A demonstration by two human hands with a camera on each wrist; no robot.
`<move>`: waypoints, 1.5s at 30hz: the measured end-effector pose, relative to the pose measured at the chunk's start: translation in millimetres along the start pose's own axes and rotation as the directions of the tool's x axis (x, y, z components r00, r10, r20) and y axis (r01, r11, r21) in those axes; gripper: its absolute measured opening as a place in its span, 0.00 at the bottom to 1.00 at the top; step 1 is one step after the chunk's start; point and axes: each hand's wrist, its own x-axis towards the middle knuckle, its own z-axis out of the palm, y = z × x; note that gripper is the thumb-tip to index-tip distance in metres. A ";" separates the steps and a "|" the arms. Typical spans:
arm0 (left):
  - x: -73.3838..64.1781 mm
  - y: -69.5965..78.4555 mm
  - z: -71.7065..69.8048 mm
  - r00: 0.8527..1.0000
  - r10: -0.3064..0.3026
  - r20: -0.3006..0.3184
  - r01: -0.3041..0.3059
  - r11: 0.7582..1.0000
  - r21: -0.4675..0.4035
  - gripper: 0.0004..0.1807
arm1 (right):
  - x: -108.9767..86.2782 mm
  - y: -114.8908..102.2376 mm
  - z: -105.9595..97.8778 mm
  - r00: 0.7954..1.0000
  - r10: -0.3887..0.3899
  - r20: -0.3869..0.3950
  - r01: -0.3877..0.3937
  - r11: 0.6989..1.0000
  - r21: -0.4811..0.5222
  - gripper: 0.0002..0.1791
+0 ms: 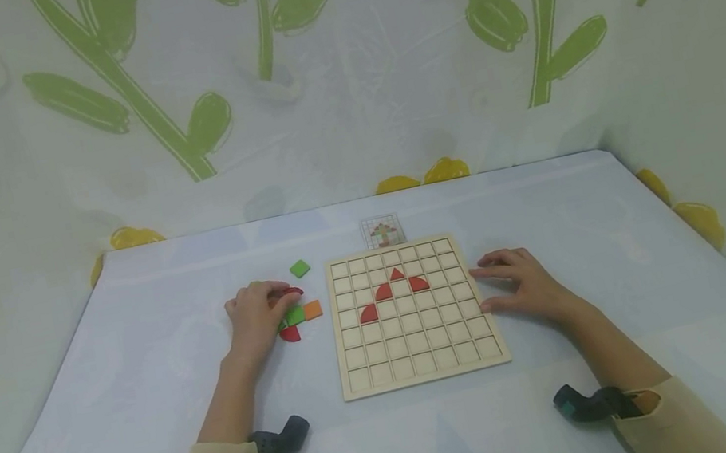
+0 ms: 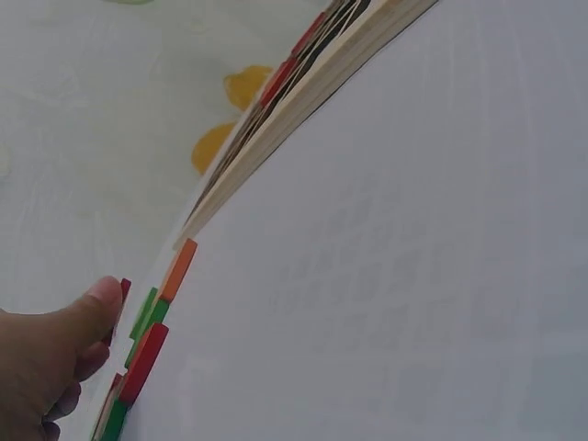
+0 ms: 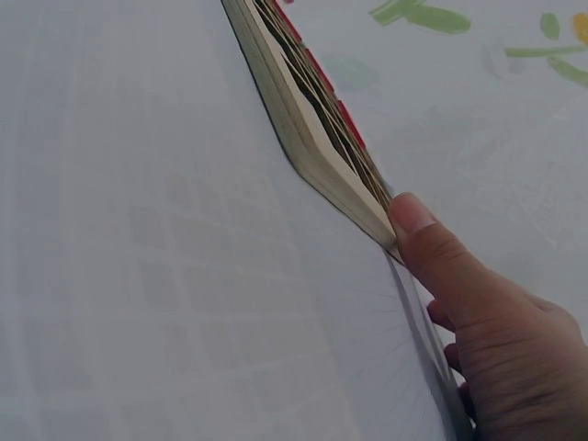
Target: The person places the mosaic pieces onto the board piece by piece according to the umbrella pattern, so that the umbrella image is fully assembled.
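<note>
My left hand (image 1: 255, 314) pinches a red piece with a curved edge (image 1: 293, 290) between thumb and fingers, left of the board. In the left wrist view the thumb lies against that red piece (image 2: 125, 290). Beside the hand lie a green piece (image 1: 294, 315), an orange square (image 1: 313, 310) and a red quarter circle (image 1: 291, 335). The wooden grid board (image 1: 426, 379) holds a red triangle (image 1: 396, 274) and red quarter circles (image 1: 369, 314) in its cells. My right hand (image 1: 522, 283) rests at the board's right edge, fingers extended; its thumb (image 3: 418, 220) touches the rim.
Behind the board lies a small pattern card (image 1: 382, 231) showing a gridded picture. A lone green square (image 1: 300, 268) lies beyond the left hand. Dark wrist devices (image 1: 283, 437) are strapped to both wrists. A leaf-patterned wall (image 1: 376, 94) rises behind the white table (image 1: 547, 194).
</note>
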 end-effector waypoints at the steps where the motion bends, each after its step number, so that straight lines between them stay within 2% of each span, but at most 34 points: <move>1: 0.3 1.2 0.2 1.000 0.002 -0.001 -0.002 1.000 -0.001 0.20 | 0.0 0.2 0.1 1.000 0.000 0.000 0.000 1.000 0.001 0.31; 13: 0.4 20.1 3.0 1.000 0.030 0.002 -0.030 1.000 0.011 0.20 | 0.6 -0.1 -0.1 1.000 0.022 0.009 -0.022 1.000 -0.006 0.32; 19: 0.9 30.7 9.1 0.997 0.080 -0.018 -0.080 0.997 -0.011 0.20 | 1.2 -0.7 -1.8 1.000 0.027 0.010 -0.027 1.000 -0.004 0.32; 23: -0.5 36.5 11.0 0.996 0.091 -0.006 -0.091 0.996 -0.010 0.20 | 0.0 -2.0 -2.5 0.999 0.032 0.010 -0.032 0.999 0.000 0.31; 29: -2.4 44.4 13.1 0.994 0.110 -0.003 -0.110 0.994 -0.016 0.19 | -1.2 -3.4 -2.2 1.000 0.003 -0.008 -0.003 1.000 -0.001 0.31; 39: -1.4 69.1 32.3 0.990 0.133 0.053 -0.132 0.991 -0.008 0.20 | 0.0 -3.2 -1.1 1.000 0.009 -0.005 -0.009 1.000 0.005 0.31; 45: -2.7 82.9 44.2 0.984 0.167 0.067 -0.166 0.986 -0.031 0.20 | -0.8 1.8 0.4 0.999 -0.032 -0.023 0.032 0.999 0.011 0.31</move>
